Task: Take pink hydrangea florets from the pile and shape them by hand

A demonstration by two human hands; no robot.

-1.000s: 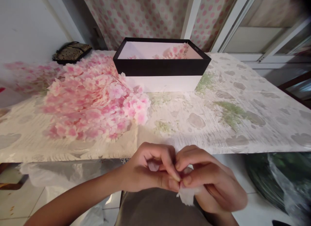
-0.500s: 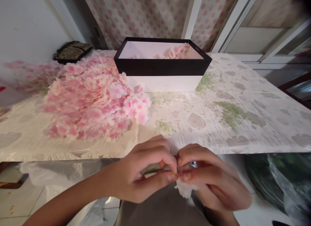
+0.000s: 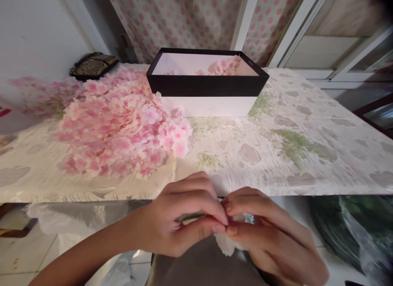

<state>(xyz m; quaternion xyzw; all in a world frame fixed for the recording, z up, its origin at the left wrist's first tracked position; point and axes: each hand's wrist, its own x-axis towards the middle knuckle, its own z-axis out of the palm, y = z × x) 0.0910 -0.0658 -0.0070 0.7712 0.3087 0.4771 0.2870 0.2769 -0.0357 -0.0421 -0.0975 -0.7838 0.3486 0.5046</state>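
The fingers (image 3: 196, 202) of both hands are curling inward and pinching close together, their tips almost meeting just below the table's front edge. The left hand (image 3: 172, 224) is partly closing, with a thin dark strip, too blurred to name, showing between its thumb and fingers. Its fingertips are pressing in beside the right hand (image 3: 273, 232), and together they are gripping a crumpled white petal-like piece (image 3: 225, 244), which is hanging just below the fingertips. Further left of the fingers, a translucent plastic sheet (image 3: 76, 218) is lying below the table edge. Ahead and left of them, a large heap of pink artificial blossoms (image 3: 119, 130) is spreading across the patterned table cover (image 3: 294, 155), with a dark patterned pouch (image 3: 93, 66) sitting beyond it. Straight ahead of the fingers, an open black-rimmed white box (image 3: 208, 95) is standing just beside the heap, holding more pink blossoms (image 3: 222, 66). Right of the fingers, a dark green bundle in clear plastic (image 3: 340, 224) is resting below the table.
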